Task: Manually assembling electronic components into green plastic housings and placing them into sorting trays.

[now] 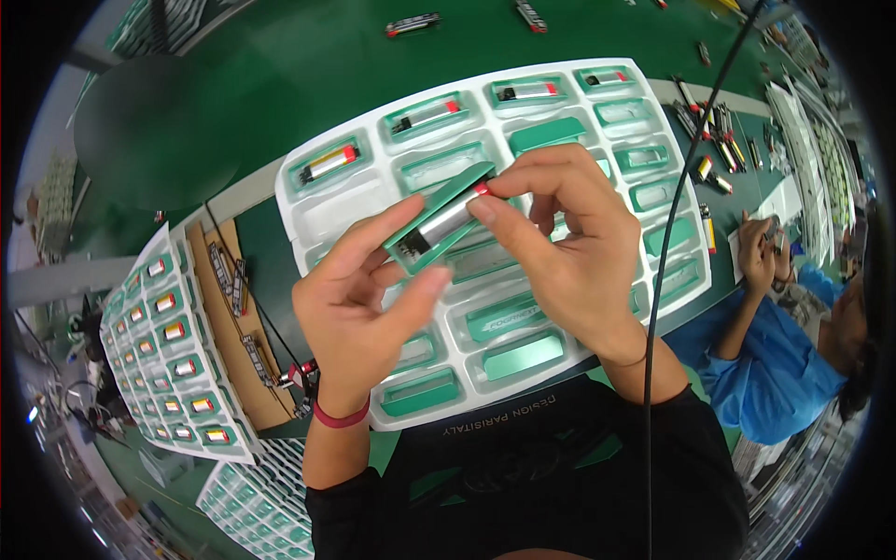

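Observation:
My left hand point(350, 303) holds a narrow green plastic case point(441, 199), its thumb spread below it. Tilted up to the right, the case has a silver cylindrical battery point(446, 224) with a red end and a black end lying in it. The thumb and fingers of my right hand point(583, 247) pinch at the red end. Both hands are above a white moulded tray point(287, 210) with rows of compartments. Along its far row sit green cases with batteries, among them a yellow-wrapped battery point(329, 163) and a silver one point(527, 91). My hands hide part of the tray.
Another white tray point(195, 327) of batteries stands at left beside a cardboard piece point(213, 313). Loose batteries point(723, 140) lie at right; a few more point(413, 24) lie at the far side. A black cable point(661, 271) crosses the view. A person in blue point(770, 373) works at right.

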A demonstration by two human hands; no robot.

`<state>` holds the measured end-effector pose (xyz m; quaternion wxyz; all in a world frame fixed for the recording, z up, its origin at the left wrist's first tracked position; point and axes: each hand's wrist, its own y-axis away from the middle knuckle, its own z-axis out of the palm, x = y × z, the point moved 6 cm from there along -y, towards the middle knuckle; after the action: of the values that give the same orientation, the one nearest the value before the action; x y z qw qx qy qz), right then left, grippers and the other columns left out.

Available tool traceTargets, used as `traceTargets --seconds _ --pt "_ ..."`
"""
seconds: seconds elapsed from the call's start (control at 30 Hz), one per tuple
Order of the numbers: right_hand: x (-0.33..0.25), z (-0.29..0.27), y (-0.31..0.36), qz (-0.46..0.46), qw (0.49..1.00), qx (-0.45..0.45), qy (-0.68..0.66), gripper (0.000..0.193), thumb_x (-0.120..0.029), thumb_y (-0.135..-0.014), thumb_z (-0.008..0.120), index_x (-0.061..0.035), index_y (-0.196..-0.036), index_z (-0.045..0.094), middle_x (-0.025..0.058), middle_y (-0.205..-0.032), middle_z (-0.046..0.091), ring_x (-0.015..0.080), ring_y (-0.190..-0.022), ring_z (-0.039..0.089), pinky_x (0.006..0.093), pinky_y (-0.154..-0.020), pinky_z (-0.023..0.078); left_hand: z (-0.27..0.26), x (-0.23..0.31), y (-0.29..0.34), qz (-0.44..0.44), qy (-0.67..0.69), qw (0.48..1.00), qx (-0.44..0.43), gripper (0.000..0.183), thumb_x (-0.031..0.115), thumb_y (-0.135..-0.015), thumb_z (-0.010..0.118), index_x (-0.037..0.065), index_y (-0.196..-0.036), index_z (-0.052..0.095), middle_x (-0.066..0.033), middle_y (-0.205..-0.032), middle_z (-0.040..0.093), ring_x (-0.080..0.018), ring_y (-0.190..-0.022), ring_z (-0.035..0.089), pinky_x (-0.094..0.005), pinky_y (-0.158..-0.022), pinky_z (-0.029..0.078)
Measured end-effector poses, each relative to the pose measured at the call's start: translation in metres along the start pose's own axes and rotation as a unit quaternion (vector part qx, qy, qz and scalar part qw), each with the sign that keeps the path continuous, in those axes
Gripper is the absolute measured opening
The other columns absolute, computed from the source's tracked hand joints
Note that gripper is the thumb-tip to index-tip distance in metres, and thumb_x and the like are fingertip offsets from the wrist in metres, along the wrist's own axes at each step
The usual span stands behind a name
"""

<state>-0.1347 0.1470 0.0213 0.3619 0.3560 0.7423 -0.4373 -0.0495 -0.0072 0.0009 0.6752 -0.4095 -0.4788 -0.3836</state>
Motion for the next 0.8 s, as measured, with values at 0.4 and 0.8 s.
traceTargets --seconds 0.4,0.8 --pt "-0.006 0.001 0.009 -0.134 0.988 0.078 -0.018 0.02 0.0 -0.069 0.082 -0.002 -0.086 0.073 0.0051 -0.085 0.056 0.0126 -0.068 0.055 0.0235 -0.053 0.043 -0.017 -0.014 0.004 -0.043 -0.003 0.997 0.057 0.035 -0.007 -0.085 0.063 -0.012 -0.119 0.059 -0.0201 -0.115 0.065 -0.0195 -0.098 0.065 -0.0272 -0.085 0.052" --pt "0.027 0.014 0.003 -0.008 0.994 0.019 -0.105 0.012 -0.006 -0.077 0.079 -0.0034 -0.086 0.072 0.0007 -0.084 0.057 0.0064 -0.066 0.052 0.021 -0.051 0.041 -0.011 -0.024 0.002 -0.02 -0.086 0.994 0.065 0.04 -0.002 -0.09 0.061 -0.014 -0.127 0.052 -0.0237 -0.119 0.062 -0.0278 -0.107 0.064 -0.0446 -0.097 0.052"
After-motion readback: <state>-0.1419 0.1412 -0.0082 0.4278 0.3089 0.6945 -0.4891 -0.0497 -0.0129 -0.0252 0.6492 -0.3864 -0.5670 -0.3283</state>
